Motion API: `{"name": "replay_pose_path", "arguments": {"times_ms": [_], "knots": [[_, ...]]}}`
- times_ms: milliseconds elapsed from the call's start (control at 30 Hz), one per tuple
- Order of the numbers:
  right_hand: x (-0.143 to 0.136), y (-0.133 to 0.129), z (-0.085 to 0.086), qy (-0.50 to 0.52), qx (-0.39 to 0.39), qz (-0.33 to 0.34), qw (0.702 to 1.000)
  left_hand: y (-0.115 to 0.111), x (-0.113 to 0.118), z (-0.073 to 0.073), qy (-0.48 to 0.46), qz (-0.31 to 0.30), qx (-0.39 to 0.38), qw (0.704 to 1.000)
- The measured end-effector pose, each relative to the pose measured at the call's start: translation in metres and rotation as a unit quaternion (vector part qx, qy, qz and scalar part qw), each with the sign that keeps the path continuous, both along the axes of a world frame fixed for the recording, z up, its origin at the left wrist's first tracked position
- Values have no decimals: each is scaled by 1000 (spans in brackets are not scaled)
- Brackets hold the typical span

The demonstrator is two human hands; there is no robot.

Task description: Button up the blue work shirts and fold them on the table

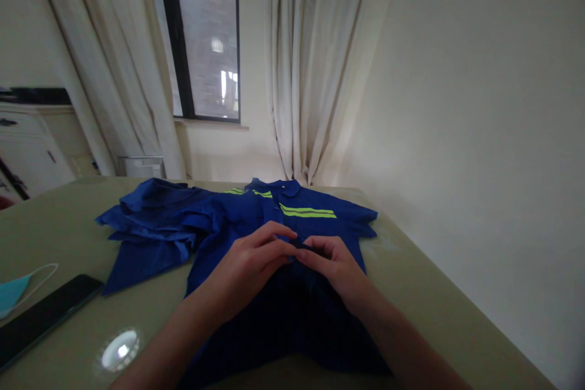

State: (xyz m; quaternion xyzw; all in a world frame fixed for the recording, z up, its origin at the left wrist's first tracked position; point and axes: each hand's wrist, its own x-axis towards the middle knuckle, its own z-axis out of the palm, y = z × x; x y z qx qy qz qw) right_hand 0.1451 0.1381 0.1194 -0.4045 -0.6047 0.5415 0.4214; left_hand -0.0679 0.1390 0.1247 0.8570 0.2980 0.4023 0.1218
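Note:
A dark blue short-sleeved shirt (pixel 320 198) with yellow-green reflective stripes lies spread on the table, its collar toward the far edge. My left hand (pixel 256 256) and my right hand (pixel 331 259) meet over the middle of its front. The fingers of both hands are pinched on the shirt's front edge, fingertips nearly touching. Any button between them is hidden. More blue clothing (pixel 155 219) is bunched up at the left, against the shirt.
A black phone (pixel 50 311) and a light blue mask (pixel 13 294) lie at the left of the green table (pixel 150 317). Behind stand curtains (pixel 297 73), a window (pixel 205 36) and a white cabinet (pixel 31 140). A wall (pixel 479 134) borders the right side.

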Motion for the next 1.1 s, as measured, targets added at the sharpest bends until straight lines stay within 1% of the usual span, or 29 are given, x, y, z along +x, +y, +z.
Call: {"name": "replay_pose_path", "arguments": {"times_ms": [100, 200, 300, 333, 400, 467, 533, 600, 633, 700, 800, 867, 900, 933, 967, 1000, 1033, 1067, 1100], "knots": [[1, 0, 1, -37, 33, -11, 999, 3, -5, -3, 10, 3, 18, 1000], [1, 0, 1, -89, 82, -12, 993, 4, -8, -4, 26, 0, 26, 999], [3, -1, 4, -116, 131, -12, 985, 5, -7, -1, 0, -12, 5, 1000], [3, -1, 5, -115, 144, -12, 983, 5, -6, 0, -22, -17, -16, 999], [6, -2, 9, -112, 154, 7, 982, 5, -6, 4, -70, -41, -90, 993], [10, -3, 13, -117, 146, 48, 981, 4, -7, 8, -99, -94, -188, 973], [14, -2, 15, -130, 133, 82, 979, 1, -9, 11, -109, -145, -272, 945], [16, 0, 15, -149, 123, 96, 977, -3, -10, 13, -106, -164, -317, 928], [17, 0, 16, -158, 120, 100, 975, -5, -10, 14, -100, -161, -324, 927], [16, 0, 17, -170, 120, 107, 972, -9, -8, 16, -78, -145, -309, 937], [17, -3, 22, -172, 119, 130, 969, -15, -3, 19, -33, -103, -236, 966], [20, -5, 24, -170, 91, 165, 967, -20, -1, 23, 3, -70, -193, 979], [21, -5, 25, -167, 65, 190, 965, -23, -1, 26, 19, -59, -188, 980], [22, -5, 25, -162, 33, 214, 963, -26, -2, 29, 37, -56, -204, 977], [23, -4, 23, -157, 3, 232, 960, -28, -3, 31, 56, -70, -243, 966], [22, -3, 21, -159, -16, 239, 958, -28, -5, 33, 79, -101, -303, 944], [20, -2, 17, -170, -15, 236, 957, -27, -7, 32, 104, -145, -372, 911], [18, 0, 11, -194, 9, 226, 955, -25, -9, 29, 130, -189, -436, 870], [14, 1, 5, -228, 48, 218, 948, -20, -11, 24, 153, -218, -480, 836]]}}
